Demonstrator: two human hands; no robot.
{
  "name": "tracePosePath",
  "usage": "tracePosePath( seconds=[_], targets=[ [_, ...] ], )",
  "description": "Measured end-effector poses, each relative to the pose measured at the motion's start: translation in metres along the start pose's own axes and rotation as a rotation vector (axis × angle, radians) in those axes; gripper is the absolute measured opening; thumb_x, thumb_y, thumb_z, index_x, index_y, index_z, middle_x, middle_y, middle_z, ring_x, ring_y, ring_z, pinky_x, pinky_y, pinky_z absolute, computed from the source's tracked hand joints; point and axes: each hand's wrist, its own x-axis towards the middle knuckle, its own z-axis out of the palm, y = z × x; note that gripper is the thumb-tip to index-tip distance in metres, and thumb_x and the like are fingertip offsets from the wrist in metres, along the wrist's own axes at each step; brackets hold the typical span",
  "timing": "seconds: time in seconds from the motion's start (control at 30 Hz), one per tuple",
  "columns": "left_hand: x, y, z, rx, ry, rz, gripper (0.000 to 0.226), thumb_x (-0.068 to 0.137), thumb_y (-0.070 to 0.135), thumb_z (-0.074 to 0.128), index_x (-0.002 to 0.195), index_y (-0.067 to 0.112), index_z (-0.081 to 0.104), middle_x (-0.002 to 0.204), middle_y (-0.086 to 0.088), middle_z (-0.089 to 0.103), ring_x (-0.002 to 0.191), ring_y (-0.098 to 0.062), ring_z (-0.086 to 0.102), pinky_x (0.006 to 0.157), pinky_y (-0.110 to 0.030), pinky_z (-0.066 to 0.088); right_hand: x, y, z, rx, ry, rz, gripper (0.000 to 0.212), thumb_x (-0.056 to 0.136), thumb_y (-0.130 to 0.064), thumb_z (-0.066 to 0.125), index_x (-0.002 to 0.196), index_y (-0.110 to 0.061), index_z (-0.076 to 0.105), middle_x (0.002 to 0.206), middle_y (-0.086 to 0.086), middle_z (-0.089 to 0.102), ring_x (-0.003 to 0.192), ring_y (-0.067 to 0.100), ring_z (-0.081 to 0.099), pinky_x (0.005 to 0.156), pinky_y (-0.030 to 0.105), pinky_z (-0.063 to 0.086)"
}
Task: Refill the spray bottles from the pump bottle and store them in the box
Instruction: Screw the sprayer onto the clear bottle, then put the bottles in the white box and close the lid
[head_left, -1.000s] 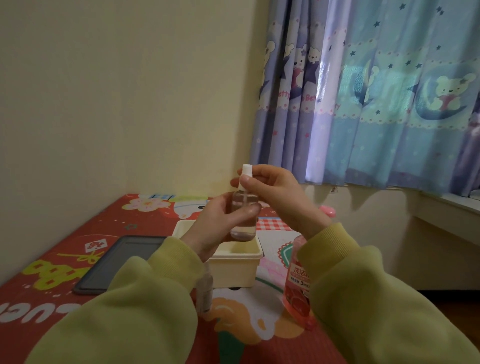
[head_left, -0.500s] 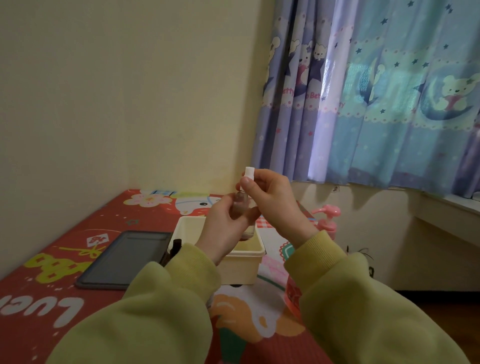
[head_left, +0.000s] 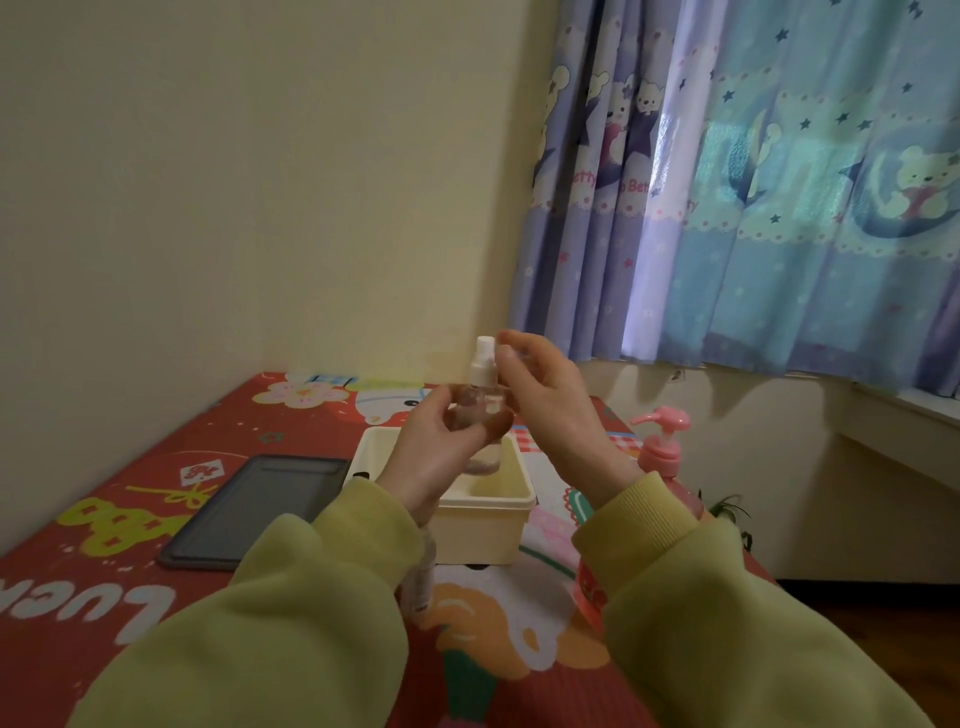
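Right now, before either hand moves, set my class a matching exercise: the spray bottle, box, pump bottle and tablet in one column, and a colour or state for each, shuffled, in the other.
Column one:
1. spray bottle
2. box
3. pump bottle
4. tablet

Column two:
A. dark grey, lying flat
B. pink, standing upright
C. clear, held up by the left hand
D. cream, open at the top

Pairs: 1-C; 2-D; 3-B; 4-A
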Motion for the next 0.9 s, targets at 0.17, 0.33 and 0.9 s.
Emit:
tracePosePath(
  seconds=[0.17,0.33,0.9],
  targets=[
    [0.002,0.004,-0.01,-0.134,0.021,-0.046,0.026,0.081,0.012,0.066,0.106,0.014,0.057,0.089,0.0,0.066,0.075,-0.009,0.067,0.076,-0.037,0.056,-0.003,0.003,-0.006,0.056,0.034,0.092,0.029,0.094,-0.001,0.039,0.116,-0.01,0.056,0.107,0.006,0.064,0.096,0.013,0.063,0.081,0.021,0.053],
    [0.007,0.01,-0.014,-0.211,0.047,-0.022,0.029,0.081,0.009,0.065,0.108,0.013,0.056,0.105,-0.012,0.065,0.086,-0.019,0.065,0.073,-0.035,0.056,-0.01,0.011,-0.001,-0.037,-0.187,0.094,0.046,0.086,-0.001,0.058,0.13,-0.007,0.048,0.117,0.006,0.062,0.104,0.013,0.061,0.086,0.021,0.051],
    [0.032,-0.015,-0.105,0.32,0.22,0.057,0.016,0.087,0.017,0.06,0.102,0.013,0.064,0.093,0.001,0.065,0.088,-0.012,0.06,0.086,-0.03,0.045,0.041,0.033,0.015,-0.333,-0.164,-0.025,0.043,0.078,-0.015,0.073,0.117,-0.006,0.055,0.102,0.0,0.061,0.093,0.014,0.06,0.084,0.027,0.051]
  ],
)
